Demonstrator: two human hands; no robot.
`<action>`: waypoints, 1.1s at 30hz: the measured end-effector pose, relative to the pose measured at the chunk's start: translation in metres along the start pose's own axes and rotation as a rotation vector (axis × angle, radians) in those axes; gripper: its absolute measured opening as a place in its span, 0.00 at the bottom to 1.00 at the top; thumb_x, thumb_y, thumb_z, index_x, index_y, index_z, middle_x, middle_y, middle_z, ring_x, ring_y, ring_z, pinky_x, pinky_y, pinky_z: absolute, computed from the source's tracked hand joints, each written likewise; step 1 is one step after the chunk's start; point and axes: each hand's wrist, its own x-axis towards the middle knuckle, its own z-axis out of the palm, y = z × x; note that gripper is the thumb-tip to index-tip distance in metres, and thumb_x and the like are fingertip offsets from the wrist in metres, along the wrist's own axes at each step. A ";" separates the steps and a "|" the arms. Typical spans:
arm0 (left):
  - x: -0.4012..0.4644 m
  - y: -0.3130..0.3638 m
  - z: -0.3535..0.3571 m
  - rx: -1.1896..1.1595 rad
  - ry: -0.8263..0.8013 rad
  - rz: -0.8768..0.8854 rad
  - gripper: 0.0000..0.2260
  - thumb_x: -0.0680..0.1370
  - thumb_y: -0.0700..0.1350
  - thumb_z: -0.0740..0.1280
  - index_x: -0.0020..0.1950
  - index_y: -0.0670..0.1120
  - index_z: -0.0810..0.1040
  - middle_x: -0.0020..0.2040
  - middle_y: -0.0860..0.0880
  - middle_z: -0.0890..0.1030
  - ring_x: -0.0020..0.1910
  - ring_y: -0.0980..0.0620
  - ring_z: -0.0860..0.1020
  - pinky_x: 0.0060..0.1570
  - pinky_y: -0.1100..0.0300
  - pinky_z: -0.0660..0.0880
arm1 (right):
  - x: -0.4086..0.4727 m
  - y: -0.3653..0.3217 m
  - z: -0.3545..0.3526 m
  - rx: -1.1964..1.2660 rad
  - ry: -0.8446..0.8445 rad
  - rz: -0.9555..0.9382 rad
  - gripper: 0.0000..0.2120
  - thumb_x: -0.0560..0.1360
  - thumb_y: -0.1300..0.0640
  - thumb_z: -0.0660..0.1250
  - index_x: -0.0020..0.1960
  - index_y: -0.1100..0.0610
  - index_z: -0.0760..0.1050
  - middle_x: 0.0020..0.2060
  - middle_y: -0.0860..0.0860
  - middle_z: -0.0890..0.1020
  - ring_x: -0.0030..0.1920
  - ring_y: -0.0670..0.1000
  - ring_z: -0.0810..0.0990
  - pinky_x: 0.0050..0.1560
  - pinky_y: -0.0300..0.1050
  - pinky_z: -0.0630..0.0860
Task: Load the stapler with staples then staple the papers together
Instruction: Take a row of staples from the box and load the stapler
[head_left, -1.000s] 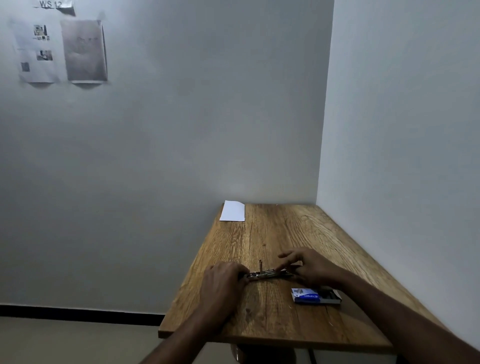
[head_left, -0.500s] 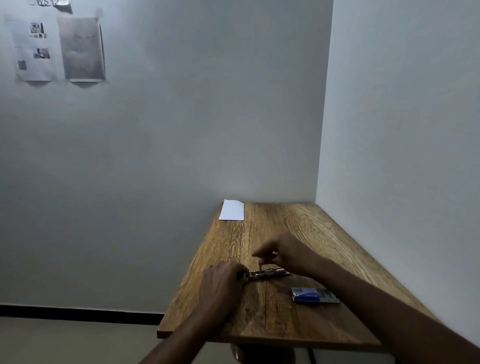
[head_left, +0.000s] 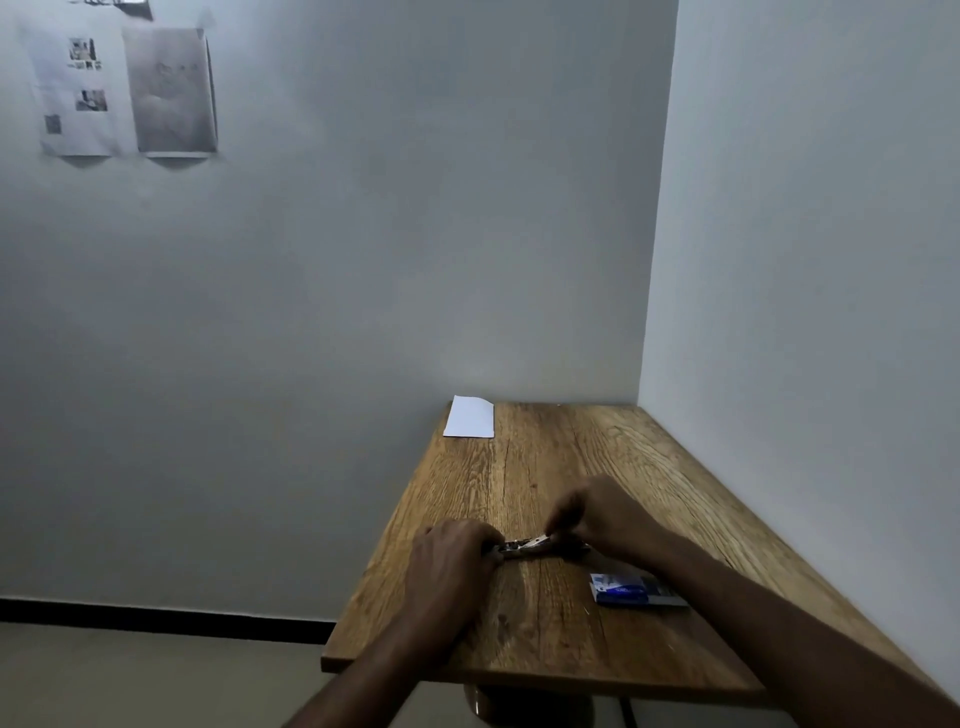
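Walls (head_left: 363, 234) of pale grey fill most of our view, meeting in a corner behind the wooden table (head_left: 571, 467); two printed sheets (head_left: 124, 93) hang high on the left one, too dim and small for us to read, and a third paper above them is cut off by the top edge. Under the table's near edge we see only a sliver of its base. Our forearms enter from the bottom, both cut off by the frame.

Our left hand (head_left: 452, 566) lies knuckles-up on the near middle of the table, fingers curled down around the left end of the stapler (head_left: 530, 548), which it hides. Our right hand (head_left: 605, 517) is bent over the stapler's right end, its fingertips drawn together low against the metal; whether they pinch a strip of staples or the stapler's own part we cannot tell. Only a short bright metal stretch of the stapler shows between the hands, lying flat on the wood.

Just right of it and nearer to us sits the blue staple box (head_left: 636, 590), partly hidden by our right forearm. The white papers (head_left: 470, 417) lie at the far left corner, well apart from both hands.
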 end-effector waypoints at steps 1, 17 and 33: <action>0.000 0.000 0.000 0.001 0.000 0.000 0.10 0.79 0.52 0.66 0.58 0.55 0.81 0.51 0.57 0.83 0.50 0.60 0.77 0.59 0.54 0.74 | 0.000 0.002 0.001 0.018 0.000 0.015 0.05 0.72 0.62 0.75 0.47 0.56 0.85 0.43 0.47 0.87 0.39 0.38 0.83 0.44 0.32 0.80; 0.001 -0.003 0.002 -0.017 0.009 -0.005 0.10 0.79 0.51 0.67 0.59 0.55 0.81 0.52 0.57 0.83 0.49 0.60 0.77 0.58 0.55 0.74 | -0.010 -0.002 -0.005 0.136 0.162 -0.053 0.17 0.73 0.57 0.75 0.60 0.47 0.80 0.51 0.43 0.85 0.45 0.30 0.80 0.53 0.29 0.77; -0.005 -0.031 -0.018 0.088 -0.110 -0.108 0.11 0.76 0.59 0.67 0.55 0.57 0.79 0.50 0.58 0.75 0.48 0.58 0.73 0.47 0.59 0.73 | -0.027 0.013 -0.002 -0.077 -0.061 0.115 0.11 0.75 0.56 0.72 0.57 0.51 0.81 0.48 0.41 0.78 0.45 0.39 0.75 0.44 0.32 0.70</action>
